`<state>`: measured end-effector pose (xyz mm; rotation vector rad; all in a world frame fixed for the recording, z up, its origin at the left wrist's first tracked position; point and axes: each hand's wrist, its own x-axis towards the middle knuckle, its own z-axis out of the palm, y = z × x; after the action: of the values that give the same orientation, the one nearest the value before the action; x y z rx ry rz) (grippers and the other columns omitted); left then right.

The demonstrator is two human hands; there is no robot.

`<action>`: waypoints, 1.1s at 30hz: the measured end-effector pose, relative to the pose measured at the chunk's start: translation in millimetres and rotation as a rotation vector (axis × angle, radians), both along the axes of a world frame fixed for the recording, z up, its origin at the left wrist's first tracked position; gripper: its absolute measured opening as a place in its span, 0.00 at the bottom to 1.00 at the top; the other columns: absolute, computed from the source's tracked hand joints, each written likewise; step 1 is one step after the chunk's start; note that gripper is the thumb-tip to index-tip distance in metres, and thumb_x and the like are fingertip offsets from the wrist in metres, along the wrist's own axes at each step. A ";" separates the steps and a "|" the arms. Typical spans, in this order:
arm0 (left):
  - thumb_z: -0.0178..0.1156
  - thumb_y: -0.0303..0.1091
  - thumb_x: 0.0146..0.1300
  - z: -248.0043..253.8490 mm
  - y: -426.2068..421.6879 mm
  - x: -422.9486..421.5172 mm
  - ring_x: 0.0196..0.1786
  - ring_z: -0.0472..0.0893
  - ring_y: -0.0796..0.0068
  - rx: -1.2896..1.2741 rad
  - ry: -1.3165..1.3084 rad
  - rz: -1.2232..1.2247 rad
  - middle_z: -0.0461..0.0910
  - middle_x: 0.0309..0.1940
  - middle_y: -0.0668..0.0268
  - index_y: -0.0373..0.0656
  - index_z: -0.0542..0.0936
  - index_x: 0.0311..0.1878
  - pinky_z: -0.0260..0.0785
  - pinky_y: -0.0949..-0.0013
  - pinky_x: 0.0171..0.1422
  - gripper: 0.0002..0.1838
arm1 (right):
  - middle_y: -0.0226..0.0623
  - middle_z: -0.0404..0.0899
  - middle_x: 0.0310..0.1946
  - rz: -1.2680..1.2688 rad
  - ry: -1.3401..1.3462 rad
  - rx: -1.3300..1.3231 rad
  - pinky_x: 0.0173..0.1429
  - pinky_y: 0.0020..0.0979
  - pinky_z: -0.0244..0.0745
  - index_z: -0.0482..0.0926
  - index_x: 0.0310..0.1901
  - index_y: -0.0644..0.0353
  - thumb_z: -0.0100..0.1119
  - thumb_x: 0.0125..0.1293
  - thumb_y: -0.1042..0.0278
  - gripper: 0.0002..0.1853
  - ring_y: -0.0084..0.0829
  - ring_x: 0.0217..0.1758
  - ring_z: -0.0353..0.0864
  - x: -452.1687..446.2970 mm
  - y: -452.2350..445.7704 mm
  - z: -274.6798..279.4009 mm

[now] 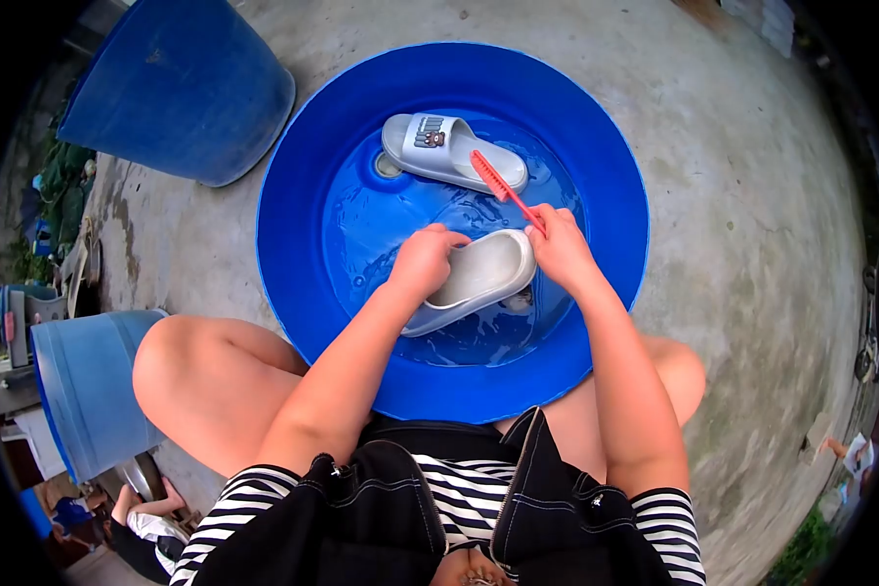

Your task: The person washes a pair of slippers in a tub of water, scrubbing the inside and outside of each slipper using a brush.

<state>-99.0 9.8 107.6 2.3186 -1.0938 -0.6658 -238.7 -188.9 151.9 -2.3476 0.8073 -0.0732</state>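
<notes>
My left hand [424,262] is closed on a grey-white slide sandal [483,269], gripping it near its middle; part of the sandal is hidden behind that hand and forearm. The sandal is held tilted over the shallow water in a blue tub [298,210]. In my right hand [560,246] is a red brush [493,178], held by its thin handle with the bristled head pointing up and left. A second slide sandal [425,145], with a printed strap, lies sole down on the tub floor beyond my hands. The brush head overlaps its heel end in view; contact I cannot tell.
A tall blue bucket [186,93] stands at the upper left. Beside my left knee is a lighter blue bucket [103,386]. Concrete ground [752,264] surrounds the tub. Another person [151,532] is at the lower left edge, and a further figure [858,454] shows at the right edge.
</notes>
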 end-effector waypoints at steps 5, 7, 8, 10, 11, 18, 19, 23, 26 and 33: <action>0.59 0.20 0.54 23.9 -11.7 2.1 0.49 0.83 0.58 -0.294 -0.367 -0.060 0.85 0.42 0.62 0.48 0.90 0.47 0.78 0.59 0.55 0.20 | 0.43 0.82 0.48 -0.129 -0.094 0.838 0.55 0.35 0.75 0.76 0.55 0.63 0.65 0.72 0.61 0.18 0.30 0.50 0.80 2.5 8.6 20.2; 0.63 0.22 0.55 23.7 -13.2 2.8 0.50 0.81 0.57 -0.445 -0.442 -0.061 0.83 0.42 0.63 0.47 0.89 0.46 0.75 0.58 0.56 0.16 | 0.43 0.82 0.49 -0.051 0.005 0.709 0.56 0.35 0.75 0.75 0.56 0.64 0.66 0.71 0.62 0.19 0.31 0.51 0.80 2.8 14.5 22.1; 0.63 0.22 0.55 25.3 -14.1 1.5 0.50 0.81 0.57 -0.447 -0.442 -0.062 0.83 0.42 0.63 0.47 0.89 0.46 0.75 0.58 0.56 0.16 | 0.43 0.82 0.49 -0.052 0.005 0.707 0.56 0.35 0.75 0.75 0.56 0.64 0.66 0.71 0.62 0.19 0.31 0.51 0.80 4.4 17.0 21.7; 0.64 0.21 0.56 46.0 -19.2 -10.4 0.49 0.78 0.55 -0.597 -0.602 0.153 0.80 0.42 0.62 0.46 0.88 0.46 0.71 0.55 0.57 0.15 | 0.35 0.79 0.45 -0.126 -0.055 0.644 0.49 0.29 0.73 0.76 0.54 0.60 0.64 0.73 0.65 0.14 0.24 0.47 0.77 7.0 18.5 15.7; 0.66 0.21 0.56 47.4 -18.1 -19.7 0.49 0.75 0.54 -0.588 -0.568 0.181 0.76 0.41 0.61 0.43 0.84 0.46 0.67 0.53 0.58 0.13 | 0.35 0.79 0.43 -0.171 -0.097 0.621 0.45 0.28 0.72 0.75 0.54 0.59 0.61 0.74 0.67 0.12 0.24 0.44 0.76 8.2 16.5 10.6; 0.65 0.53 0.72 12.1 -28.7 -90.4 0.38 0.74 0.77 -0.582 0.878 0.811 0.70 0.40 0.66 0.40 0.68 0.51 0.75 0.67 0.49 0.26 | 0.38 0.78 0.45 -0.362 -0.227 0.873 0.44 0.31 0.72 0.72 0.59 0.61 0.59 0.76 0.68 0.15 0.27 0.43 0.76 6.6 8.9 1.7; 0.61 0.64 0.71 12.9 -25.2 -84.5 0.43 0.74 0.75 -0.597 1.014 0.882 0.73 0.45 0.63 0.39 0.68 0.52 0.75 0.61 0.57 0.33 | 0.38 0.78 0.45 -0.362 -0.218 0.870 0.44 0.31 0.72 0.72 0.59 0.61 0.59 0.76 0.68 0.15 0.27 0.43 0.76 5.1 12.9 1.7; 0.61 0.58 0.72 7.0 -8.7 -66.7 0.72 0.73 0.52 -0.928 1.739 0.880 0.73 0.71 0.56 0.41 0.66 0.74 0.64 0.47 0.77 0.39 | 0.38 0.76 0.49 -0.255 -0.109 1.051 0.46 0.33 0.78 0.69 0.62 0.61 0.56 0.78 0.68 0.16 0.29 0.48 0.79 1.9 33.0 -5.0; 0.60 0.39 0.69 -25.3 3.8 -56.9 0.66 0.78 0.48 -0.822 1.659 1.096 0.76 0.65 0.50 0.38 0.69 0.69 0.69 0.42 0.72 0.29 | 0.44 0.78 0.52 0.053 0.229 0.635 0.50 0.42 0.84 0.68 0.61 0.63 0.54 0.78 0.69 0.15 0.39 0.51 0.85 1.7 39.8 -12.2; 0.58 0.30 0.64 -47.6 20.7 -46.7 0.60 0.80 0.43 -0.732 1.387 1.201 0.77 0.57 0.46 0.34 0.68 0.68 0.73 0.40 0.68 0.28 | 0.54 0.85 0.52 0.222 0.677 -0.196 0.54 0.46 0.82 0.60 0.76 0.64 0.48 0.78 0.59 0.30 0.50 0.52 0.87 -12.4 32.2 -17.1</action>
<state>-145.7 30.6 60.1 0.9866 0.6063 -0.8378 -251.1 -156.6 134.8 -2.6573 0.8607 0.8072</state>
